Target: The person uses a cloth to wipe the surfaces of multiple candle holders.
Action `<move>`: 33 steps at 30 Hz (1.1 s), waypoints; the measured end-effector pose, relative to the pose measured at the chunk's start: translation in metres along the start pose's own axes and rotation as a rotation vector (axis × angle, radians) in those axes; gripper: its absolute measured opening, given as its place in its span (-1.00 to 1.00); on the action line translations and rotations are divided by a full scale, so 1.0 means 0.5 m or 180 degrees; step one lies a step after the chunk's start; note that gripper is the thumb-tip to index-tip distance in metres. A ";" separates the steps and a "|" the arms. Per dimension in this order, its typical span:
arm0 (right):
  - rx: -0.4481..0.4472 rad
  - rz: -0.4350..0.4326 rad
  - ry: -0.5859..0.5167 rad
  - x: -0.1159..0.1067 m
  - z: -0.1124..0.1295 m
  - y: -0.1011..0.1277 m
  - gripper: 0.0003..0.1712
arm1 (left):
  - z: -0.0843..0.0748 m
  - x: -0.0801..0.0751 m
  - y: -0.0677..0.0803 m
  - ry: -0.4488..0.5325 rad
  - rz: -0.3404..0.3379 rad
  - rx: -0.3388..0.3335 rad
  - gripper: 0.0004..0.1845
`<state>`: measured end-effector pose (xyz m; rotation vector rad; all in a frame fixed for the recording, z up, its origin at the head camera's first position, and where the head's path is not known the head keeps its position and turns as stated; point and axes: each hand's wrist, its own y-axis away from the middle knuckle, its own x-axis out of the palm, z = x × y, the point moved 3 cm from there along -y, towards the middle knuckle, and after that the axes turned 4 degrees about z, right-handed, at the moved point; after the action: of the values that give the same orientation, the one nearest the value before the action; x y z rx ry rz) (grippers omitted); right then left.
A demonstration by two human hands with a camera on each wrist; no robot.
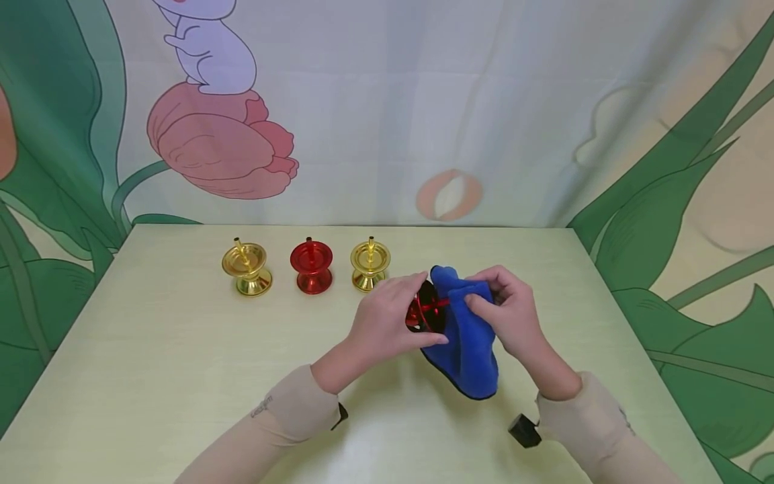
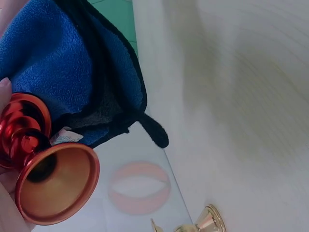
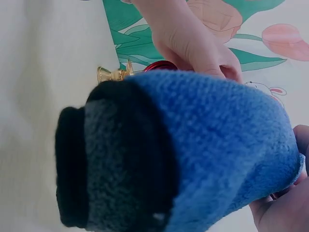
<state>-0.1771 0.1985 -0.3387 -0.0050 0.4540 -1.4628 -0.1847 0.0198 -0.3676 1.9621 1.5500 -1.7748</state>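
1. We see our left hand (image 1: 387, 323) near the middle of the table (image 1: 151, 376), its fingers curled round a red candle holder (image 1: 425, 310) that it holds on its side just above the tabletop.
2. From the left wrist view, the red candle holder (image 2: 43, 169) shows its flared base turned toward the camera, with a fingertip touching its upper rim.
3. Our right hand (image 1: 510, 312) pinches a blue cloth (image 1: 468, 336) with fingers and thumb and presses it against the red candle holder.
4. The blue cloth (image 2: 58, 63) has a black edge and a grey underside; it wraps over the far end of the holder, and its lower end hangs toward the table's near edge.
5. In the right wrist view the blue cloth (image 3: 193, 145) fills most of the picture, with the left hand (image 3: 193, 38) behind it and the right hand (image 3: 285, 203) gripping it at the lower right corner.
6. Toward the far edge of the table stands a row of three upright candle holders: a gold candle holder (image 1: 246, 267) on the left, a second red candle holder (image 1: 311, 267) in the middle, and another gold candle holder (image 1: 369, 263) just beside our left hand.
7. Both forearms wear beige sleeves (image 1: 290, 410).
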 end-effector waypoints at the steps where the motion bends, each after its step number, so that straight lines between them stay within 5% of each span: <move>1: -0.0001 -0.0003 -0.0051 0.000 -0.001 0.000 -0.83 | -0.001 -0.001 0.000 -0.0019 0.0042 -0.0015 -0.03; 8: 0.0025 0.0175 -0.0378 -0.005 -0.008 0.005 -0.77 | 0.004 0.003 -0.001 0.0449 0.0534 -0.0284 -0.03; 17: -0.0031 0.0386 -0.0800 -0.006 -0.006 0.009 -0.65 | 0.008 0.003 0.002 0.0741 0.0442 -0.0201 -0.04; 23: -0.0044 0.0416 -0.0963 0.000 -0.002 0.013 -0.63 | 0.008 -0.001 0.005 0.0677 0.0490 -0.0209 -0.07; 28: 0.0124 0.0450 -0.0767 -0.002 0.002 0.011 -0.66 | 0.012 -0.010 0.006 0.0459 0.0409 -0.0092 -0.10; 33: 0.0241 0.0035 -0.0642 -0.019 0.022 -0.001 -0.74 | 0.015 -0.016 0.005 0.0156 0.0375 -0.0083 -0.09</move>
<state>-0.1749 0.2048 -0.3256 -0.0886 0.2340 -1.4510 -0.1869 0.0090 -0.3655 2.0535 1.4310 -1.6657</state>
